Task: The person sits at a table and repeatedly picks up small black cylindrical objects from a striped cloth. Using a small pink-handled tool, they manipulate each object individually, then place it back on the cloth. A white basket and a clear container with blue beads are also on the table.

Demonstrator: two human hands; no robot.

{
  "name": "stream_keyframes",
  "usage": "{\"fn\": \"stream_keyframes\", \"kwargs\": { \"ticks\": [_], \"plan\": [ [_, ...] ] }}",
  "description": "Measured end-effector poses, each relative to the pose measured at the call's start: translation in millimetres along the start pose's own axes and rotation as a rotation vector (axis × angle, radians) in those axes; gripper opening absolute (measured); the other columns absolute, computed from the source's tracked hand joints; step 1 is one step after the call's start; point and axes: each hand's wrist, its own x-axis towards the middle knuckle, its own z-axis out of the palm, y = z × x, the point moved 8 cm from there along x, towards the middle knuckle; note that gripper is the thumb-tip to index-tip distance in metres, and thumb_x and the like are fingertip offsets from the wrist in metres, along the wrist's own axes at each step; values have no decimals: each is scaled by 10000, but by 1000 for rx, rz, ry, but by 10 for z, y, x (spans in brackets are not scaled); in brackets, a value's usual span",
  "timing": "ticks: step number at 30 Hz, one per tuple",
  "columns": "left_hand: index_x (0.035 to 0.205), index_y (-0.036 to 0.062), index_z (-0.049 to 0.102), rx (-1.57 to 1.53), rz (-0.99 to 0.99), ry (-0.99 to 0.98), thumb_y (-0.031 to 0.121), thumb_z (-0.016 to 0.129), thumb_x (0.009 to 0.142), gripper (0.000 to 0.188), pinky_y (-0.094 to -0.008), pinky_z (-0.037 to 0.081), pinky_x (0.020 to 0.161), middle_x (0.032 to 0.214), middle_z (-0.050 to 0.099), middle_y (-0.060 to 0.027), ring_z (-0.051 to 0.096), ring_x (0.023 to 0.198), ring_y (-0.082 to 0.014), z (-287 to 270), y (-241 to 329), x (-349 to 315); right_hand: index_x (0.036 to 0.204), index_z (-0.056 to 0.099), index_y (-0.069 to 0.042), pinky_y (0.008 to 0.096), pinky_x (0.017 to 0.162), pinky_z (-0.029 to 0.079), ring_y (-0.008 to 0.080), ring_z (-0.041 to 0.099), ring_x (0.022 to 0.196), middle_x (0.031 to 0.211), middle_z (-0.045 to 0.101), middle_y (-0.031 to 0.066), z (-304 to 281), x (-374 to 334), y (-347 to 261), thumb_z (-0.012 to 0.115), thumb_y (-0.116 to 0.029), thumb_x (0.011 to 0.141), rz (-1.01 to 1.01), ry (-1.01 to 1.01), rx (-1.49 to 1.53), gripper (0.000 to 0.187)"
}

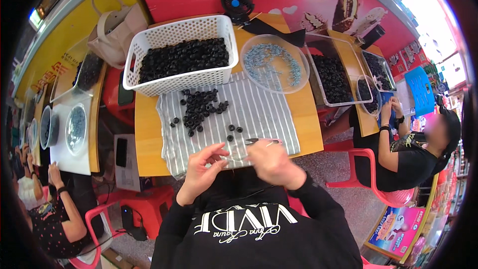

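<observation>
My left hand (203, 170) is at the near edge of a grey-and-white striped cloth (259, 107), fingers curled and thumb and fingertips drawn together. Whatever is between them is too small to make out. To its right, my right hand (273, 163) is smeared by motion, its fingers turned down and partly hidden. Just beyond it lies a small dark tool like thread snips (253, 141). Black bead-like pieces (198, 112), some showing a hole, are heaped on the cloth. A few loose black beads (231, 128) sit between heap and hands.
Behind the cloth stand a white perforated basket (189, 78) of black pieces and a round clear tub (276, 88) with blue bits. A small fan (237, 3) is at the back. People sit at side tables; a red stool (149, 209) stands lower left.
</observation>
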Motion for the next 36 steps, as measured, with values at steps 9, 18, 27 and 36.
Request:
{"fn": "stream_keyframes", "kwargs": {
  "ticks": [9,18,27,36],
  "plan": [
    [987,-33,672,317,151,185,-44,669,825,163,-260,465,600,802,661,-94,603,664,-136,-164,360,39,1216,587,17,428,854,472,405,599,953,1069,603,230,-1860,-28,1559,572,47,842,548,323,-591,376],
    [806,48,678,154,953,165,189,717,829,148,-314,468,498,757,671,-72,608,578,-191,-208,2091,-774,1025,659,-25,399,756,491,317,611,894,941,613,133,-204,88,575,703,-4,737,329,0,-46,293],
    [871,47,706,532,1002,34,175,750,758,177,-278,436,477,702,607,-54,580,570,-163,79,1763,-438,948,646,-25,433,666,475,337,606,832,851,569,140,536,176,650,701,-62,763,334,-157,-249,197],
    [1178,3,652,-379,-177,63,8,644,905,273,-238,524,704,994,634,-55,620,837,-99,-75,-151,-127,951,622,30,282,588,481,175,621,679,814,603,95,604,224,175,657,73,813,460,-58,550,149]
  ]
}}
